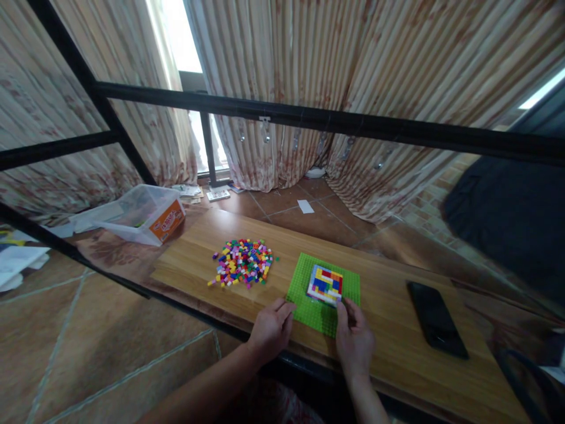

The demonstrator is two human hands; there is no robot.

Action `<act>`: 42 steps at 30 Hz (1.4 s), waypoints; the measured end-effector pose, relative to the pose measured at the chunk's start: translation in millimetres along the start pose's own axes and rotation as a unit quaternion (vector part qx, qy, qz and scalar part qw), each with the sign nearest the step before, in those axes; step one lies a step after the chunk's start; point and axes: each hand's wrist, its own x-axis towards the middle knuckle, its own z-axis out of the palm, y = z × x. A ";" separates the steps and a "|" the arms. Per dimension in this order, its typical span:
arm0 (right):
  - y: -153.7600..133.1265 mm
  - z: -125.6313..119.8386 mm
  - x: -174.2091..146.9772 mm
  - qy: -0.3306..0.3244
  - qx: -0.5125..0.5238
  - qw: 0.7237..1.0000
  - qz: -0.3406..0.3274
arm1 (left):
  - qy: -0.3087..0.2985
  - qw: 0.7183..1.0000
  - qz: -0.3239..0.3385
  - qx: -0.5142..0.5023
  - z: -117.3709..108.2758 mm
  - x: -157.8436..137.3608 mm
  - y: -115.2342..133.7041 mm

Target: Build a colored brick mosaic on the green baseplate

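A green studded baseplate (304,271) lies on the wooden tabletop in front of me. On it stands a low, roughly square build of toy bricks (325,284) in white, yellow, red, blue and green. My left hand (271,331) is closed, its thumb and fingertips at the baseplate's near left edge. At the build's near right corner, my right hand (355,340) has its thumb and forefinger drawn together; whatever is between the tips is too small to make out. Left of the baseplate spreads a pile of loose small bricks (244,262) in many colours.
A black phone (436,318) lies on the table (384,306) at the right. A clear plastic box (132,215) with an orange label stands beyond the table's left end. A black metal bar (309,112) crosses ahead, before patterned curtains (282,53).
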 end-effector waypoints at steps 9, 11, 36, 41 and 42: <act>0.3 -1.3 -0.1 -0.014 -0.023 0.999 -0.040 | 0.000 1.000 0.002 0.025 1.4 0.3 1.6; -0.2 -1.7 -0.5 -0.012 -0.019 0.998 -0.055 | 0.001 1.000 0.003 0.028 1.4 0.3 2.0; -0.2 -0.7 0.6 -0.007 -0.076 0.993 -0.095 | -0.009 0.999 0.016 0.031 2.6 -1.0 -0.1; 0.3 -1.2 0.0 -0.004 -0.077 0.992 -0.101 | -0.004 0.999 0.016 0.030 2.7 -1.6 0.5; 0.7 -1.2 0.0 -0.005 -0.078 0.992 -0.102 | -0.003 0.999 0.015 0.031 3.1 -1.7 0.4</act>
